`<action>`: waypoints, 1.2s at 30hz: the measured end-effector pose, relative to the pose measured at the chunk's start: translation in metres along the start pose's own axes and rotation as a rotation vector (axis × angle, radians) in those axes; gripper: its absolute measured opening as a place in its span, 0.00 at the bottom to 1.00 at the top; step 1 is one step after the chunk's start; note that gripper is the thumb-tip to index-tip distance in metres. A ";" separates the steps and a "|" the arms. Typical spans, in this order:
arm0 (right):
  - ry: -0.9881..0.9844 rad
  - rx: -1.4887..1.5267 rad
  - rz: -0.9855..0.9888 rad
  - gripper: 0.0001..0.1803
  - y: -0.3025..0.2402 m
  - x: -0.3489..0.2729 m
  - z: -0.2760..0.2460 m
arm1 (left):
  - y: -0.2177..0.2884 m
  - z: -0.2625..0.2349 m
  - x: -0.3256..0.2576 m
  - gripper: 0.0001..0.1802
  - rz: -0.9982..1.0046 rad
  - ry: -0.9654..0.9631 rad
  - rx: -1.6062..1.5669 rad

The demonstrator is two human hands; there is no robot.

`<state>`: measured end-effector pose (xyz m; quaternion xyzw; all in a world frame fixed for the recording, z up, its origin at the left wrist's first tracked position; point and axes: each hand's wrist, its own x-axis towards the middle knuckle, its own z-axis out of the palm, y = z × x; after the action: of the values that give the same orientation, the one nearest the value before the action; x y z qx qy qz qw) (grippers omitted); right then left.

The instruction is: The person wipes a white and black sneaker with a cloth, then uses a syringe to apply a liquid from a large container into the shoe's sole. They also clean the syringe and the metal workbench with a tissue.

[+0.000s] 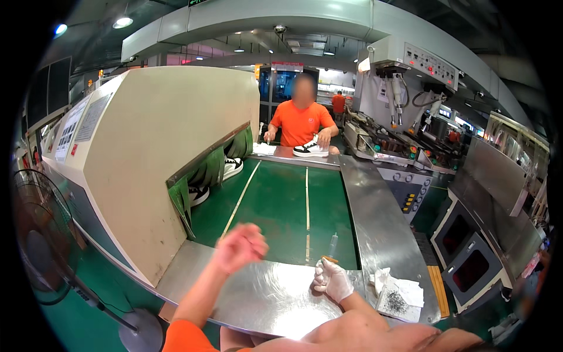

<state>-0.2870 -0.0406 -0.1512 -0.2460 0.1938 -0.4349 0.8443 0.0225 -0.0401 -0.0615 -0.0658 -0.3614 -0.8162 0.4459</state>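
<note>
My left hand [241,246] is bare, lifted over the near side of the green conveyor belt [270,205]. Its fingers look curled in, slightly blurred, and nothing shows in them. At the steel front edge my right hand [332,281] wears a white glove. Its fingers are closed on a clear syringe [333,243] that points up and away, with a small brown piece [331,260] at its base. Close to this hand, on the right, lies a crumpled white cloth or paper [402,298] with dark specks on it.
A large cream machine [170,129] stands left of the belt. White-and-black sneakers [233,168] sit by its green flap curtain [202,176]. Opposite, a person in orange [302,120] touches another sneaker [311,147]. A steel ledge [381,217] borders the belt; a fan [44,252] stands left.
</note>
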 end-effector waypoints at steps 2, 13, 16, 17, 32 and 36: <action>0.032 -0.010 -0.012 0.15 0.004 0.000 0.001 | -0.068 -0.015 0.003 0.21 -0.293 0.159 0.112; 0.156 -0.002 -0.060 0.14 0.004 -0.005 0.008 | -0.167 -0.018 0.014 0.15 -0.844 0.041 0.203; 0.143 -0.005 -0.057 0.12 0.002 -0.003 0.010 | -0.158 -0.020 0.009 0.16 -0.801 0.035 0.239; 0.140 -0.017 -0.064 0.12 0.001 -0.003 0.012 | -0.151 -0.014 0.011 0.14 -0.804 0.015 0.299; 0.110 -0.141 -0.046 0.16 -0.004 -0.004 0.002 | 0.005 0.205 0.011 0.23 0.991 -0.343 1.582; 0.189 -0.171 -0.142 0.17 -0.003 -0.015 0.019 | 0.007 0.242 -0.002 0.18 0.774 -0.348 1.833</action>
<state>-0.2874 -0.0248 -0.1321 -0.2880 0.2909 -0.4965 0.7654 -0.0227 0.1161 0.1184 0.0712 -0.8631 -0.0022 0.5000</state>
